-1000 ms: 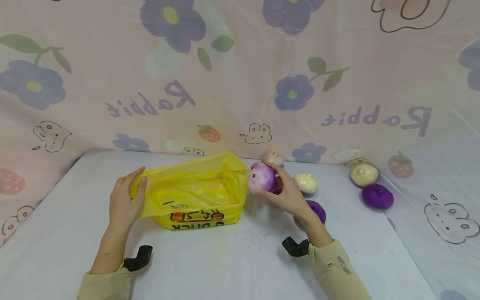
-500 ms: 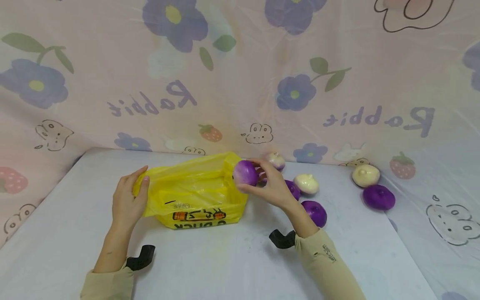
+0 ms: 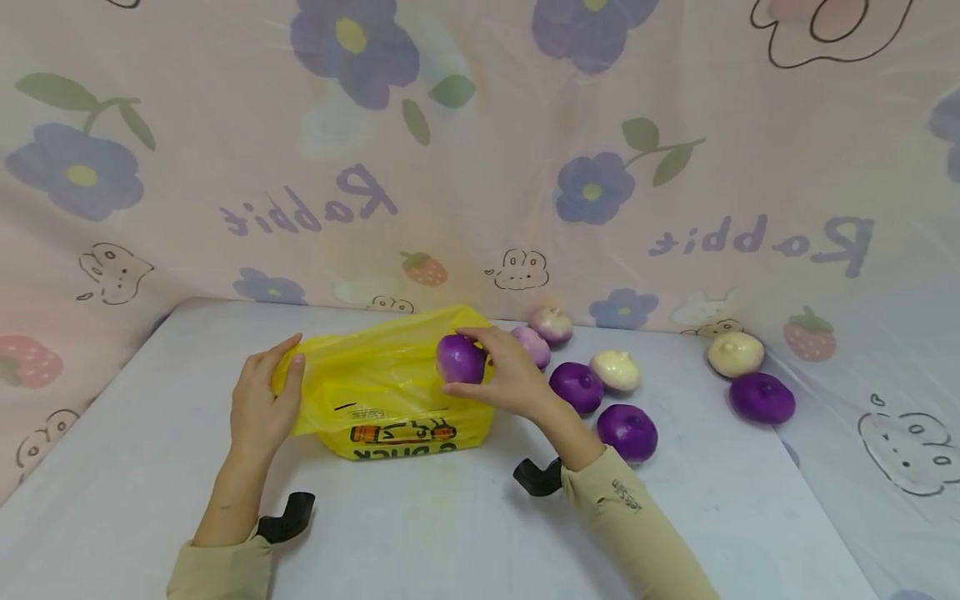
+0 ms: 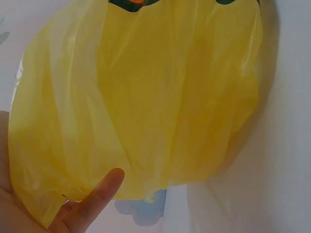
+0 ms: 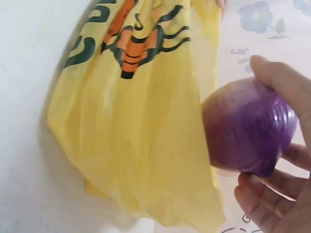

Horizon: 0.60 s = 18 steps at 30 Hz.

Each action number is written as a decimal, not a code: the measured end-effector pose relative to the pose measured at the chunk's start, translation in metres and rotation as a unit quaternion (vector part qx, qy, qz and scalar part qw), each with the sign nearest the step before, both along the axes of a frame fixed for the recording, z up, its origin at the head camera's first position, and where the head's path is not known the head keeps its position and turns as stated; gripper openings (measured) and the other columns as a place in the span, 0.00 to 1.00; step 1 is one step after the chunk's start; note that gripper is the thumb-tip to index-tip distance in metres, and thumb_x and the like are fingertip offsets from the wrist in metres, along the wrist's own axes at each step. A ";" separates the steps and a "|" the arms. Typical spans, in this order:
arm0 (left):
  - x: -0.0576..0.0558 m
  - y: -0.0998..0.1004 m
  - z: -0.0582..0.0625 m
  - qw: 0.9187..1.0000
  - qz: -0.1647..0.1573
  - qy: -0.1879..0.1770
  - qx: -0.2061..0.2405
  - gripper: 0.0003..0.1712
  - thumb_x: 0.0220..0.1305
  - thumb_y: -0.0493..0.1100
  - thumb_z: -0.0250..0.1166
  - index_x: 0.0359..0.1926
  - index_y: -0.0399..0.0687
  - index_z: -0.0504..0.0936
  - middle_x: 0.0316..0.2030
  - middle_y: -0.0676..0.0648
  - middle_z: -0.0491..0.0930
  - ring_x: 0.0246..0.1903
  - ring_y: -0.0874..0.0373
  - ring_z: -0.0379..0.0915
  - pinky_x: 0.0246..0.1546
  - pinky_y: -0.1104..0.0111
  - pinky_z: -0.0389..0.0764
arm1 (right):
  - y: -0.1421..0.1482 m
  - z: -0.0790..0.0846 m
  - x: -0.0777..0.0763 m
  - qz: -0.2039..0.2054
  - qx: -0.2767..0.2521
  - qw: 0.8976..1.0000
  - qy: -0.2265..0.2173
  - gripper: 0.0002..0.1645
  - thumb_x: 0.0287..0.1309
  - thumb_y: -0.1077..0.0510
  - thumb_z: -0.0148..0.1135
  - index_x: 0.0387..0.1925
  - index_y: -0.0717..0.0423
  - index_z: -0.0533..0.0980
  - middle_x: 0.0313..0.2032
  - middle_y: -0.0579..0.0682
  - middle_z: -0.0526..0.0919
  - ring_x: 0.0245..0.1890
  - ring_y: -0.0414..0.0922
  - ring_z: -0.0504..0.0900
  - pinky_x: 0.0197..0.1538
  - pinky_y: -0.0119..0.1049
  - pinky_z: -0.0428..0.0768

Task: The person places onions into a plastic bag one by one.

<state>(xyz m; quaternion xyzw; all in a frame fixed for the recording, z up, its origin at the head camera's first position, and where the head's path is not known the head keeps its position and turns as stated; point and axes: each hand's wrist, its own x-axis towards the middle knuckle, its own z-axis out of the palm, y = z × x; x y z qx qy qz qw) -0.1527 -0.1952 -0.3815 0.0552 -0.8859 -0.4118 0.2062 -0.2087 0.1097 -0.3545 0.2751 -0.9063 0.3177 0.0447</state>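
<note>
Where the right fingertips converge, one glossy purple onion (image 3: 460,358): held at the mouth of the bag, not yet released. Status, by judgement: loading under way; bag spread and onion presented, the drop outstanding. Contents of the bag: hidden, so any count already inside cannot be told.

Right hand (image 3: 513,375): grasping the onion, thumb and fingers parted by about the onion's own breadth and curved to its sides; palm not closed on it.

Yellow plastic bag (image 3: 405,392), lettered: just beyond the right fingertips, its rim overlapping the onion's edge in the right wrist view; contact between the two uncertain.

Left hand (image 3: 262,400): pinching the bag's opposite rim between thumb and fingers, film caught between them, mouth held apart.

Remaining, loose, seven pieces, all behind the right fingertips on the hand's outer side: pale purple onion (image 3: 532,346) and pink-white onion (image 3: 551,325), nearest the knuckles; dark purple onion (image 3: 576,387) touching or just beside a white onion (image 3: 615,370); second dark purple onion (image 3: 627,433) beside the forearm; farthest off, second white onion (image 3: 736,354) and third dark purple onion (image 3: 762,397).

Support: white table (image 3: 450,525), below both hands.
</note>
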 end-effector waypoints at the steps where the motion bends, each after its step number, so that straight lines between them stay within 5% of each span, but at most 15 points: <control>1: 0.000 0.000 0.000 1.000 0.001 -0.001 0.000 0.24 0.73 0.47 0.48 0.64 0.43 0.71 0.57 0.30 0.68 0.58 0.32 0.64 0.57 0.38 0.63 | -0.001 0.000 0.000 -0.002 0.013 1.000 0.000 0.48 0.44 0.38 0.73 0.65 0.52 0.68 0.62 0.49 0.73 0.60 0.48 0.72 0.60 0.44 0.74; 12: 0.000 0.002 0.001 1.000 0.003 -0.010 0.007 0.24 0.73 0.47 0.48 0.65 0.45 0.71 0.58 0.31 0.68 0.58 0.33 0.63 0.58 0.39 0.62 | -0.017 0.001 0.000 -0.010 0.142 0.990 -0.008 0.49 0.43 0.32 0.70 0.66 0.46 0.68 0.60 0.51 0.73 0.58 0.48 0.71 0.59 0.45 0.75; 18: 0.000 0.002 0.001 1.000 0.001 -0.009 0.008 0.24 0.73 0.48 0.48 0.65 0.44 0.71 0.58 0.31 0.67 0.59 0.32 0.63 0.58 0.38 0.63 | -0.024 -0.002 -0.002 0.001 0.169 0.986 -0.010 0.48 0.44 0.35 0.71 0.66 0.47 0.67 0.60 0.55 0.74 0.59 0.52 0.70 0.59 0.48 0.74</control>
